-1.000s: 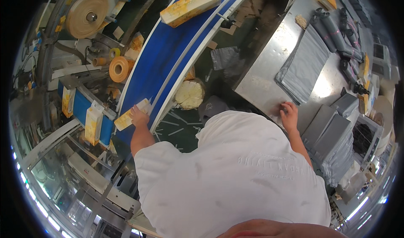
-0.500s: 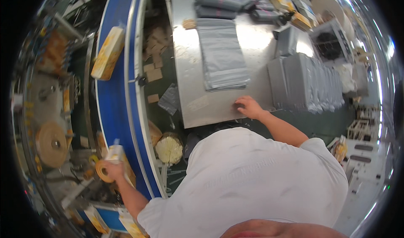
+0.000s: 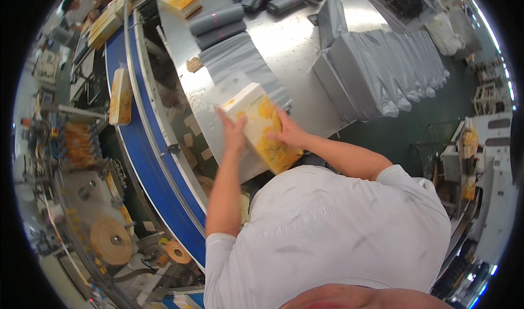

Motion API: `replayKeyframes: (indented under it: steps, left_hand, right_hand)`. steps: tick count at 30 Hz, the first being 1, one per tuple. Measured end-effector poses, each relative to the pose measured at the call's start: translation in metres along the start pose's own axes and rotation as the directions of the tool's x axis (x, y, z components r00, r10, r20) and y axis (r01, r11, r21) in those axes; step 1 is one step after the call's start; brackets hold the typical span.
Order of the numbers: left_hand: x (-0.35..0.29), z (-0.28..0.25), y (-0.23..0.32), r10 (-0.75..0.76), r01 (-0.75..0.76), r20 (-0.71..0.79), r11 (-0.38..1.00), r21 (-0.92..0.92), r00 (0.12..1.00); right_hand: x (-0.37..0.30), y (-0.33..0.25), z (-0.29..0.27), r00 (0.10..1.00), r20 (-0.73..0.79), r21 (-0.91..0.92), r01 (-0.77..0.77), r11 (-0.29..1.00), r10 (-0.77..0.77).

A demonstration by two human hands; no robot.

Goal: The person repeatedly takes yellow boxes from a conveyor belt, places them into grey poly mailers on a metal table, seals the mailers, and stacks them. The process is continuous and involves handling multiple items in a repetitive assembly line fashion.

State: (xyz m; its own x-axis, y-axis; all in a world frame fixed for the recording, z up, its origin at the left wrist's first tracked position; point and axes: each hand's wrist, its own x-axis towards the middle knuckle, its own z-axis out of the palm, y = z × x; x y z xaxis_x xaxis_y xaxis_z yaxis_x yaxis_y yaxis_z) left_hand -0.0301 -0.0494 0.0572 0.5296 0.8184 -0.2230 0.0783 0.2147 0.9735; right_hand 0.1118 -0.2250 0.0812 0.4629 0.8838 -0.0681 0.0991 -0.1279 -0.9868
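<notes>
Above the near edge of the metal table [image 3: 297,30], I hold a rectangular yellow-and-white flower-printed pack [image 3: 263,131] at a tilt. My left hand [image 3: 233,133] is at its left side, thumb against the wrap and fingers stretched along it; the motion blurs this hand a little. From the right, my right hand [image 3: 290,133] grips the pack, its fingers on the printed face. Clear film seems to stick out around the pack's far end. Just beyond lies a flat stack of grey plastic bags [image 3: 240,58], partly covered by the pack.
Grey rolls [image 3: 218,21] and another yellow pack [image 3: 180,1] sit at the table's far side. To the right stands a long row of folded grey bags [image 3: 382,74]. Along the left runs a blue conveyor belt [image 3: 143,161] carrying a pack [image 3: 120,97]. A person [image 3: 82,9] is at the far left.
My left hand has brought a pack from the conveyor over to the table. My right hand has left the table edge and taken hold of it too. The view has turned.
</notes>
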Motion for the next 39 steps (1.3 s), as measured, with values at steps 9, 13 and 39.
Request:
replayKeyframes:
  steps: [9, 13, 39]
  left_hand:
    - [0.066, 0.046, -0.039, -0.075, 0.074, -0.001, 0.983, -0.170, 0.997]
    - [0.065, 0.027, -0.037, -0.139, 0.147, 0.125, 0.987, -0.059, 0.982]
    - [0.042, 0.030, -0.055, 0.351, -0.237, 0.031, 0.561, 0.793, 0.936]
  right_hand:
    - [0.036, 0.059, -0.093, 0.988, 0.153, -0.404, 0.070, 0.912, -0.007]
    - [0.079, 0.047, -0.097, 0.957, 0.291, -0.853, 0.253, 0.456, 0.013]
    - [0.087, 0.055, -0.086, 0.997, 0.050, -0.794, -0.001, 0.608, 0.067]
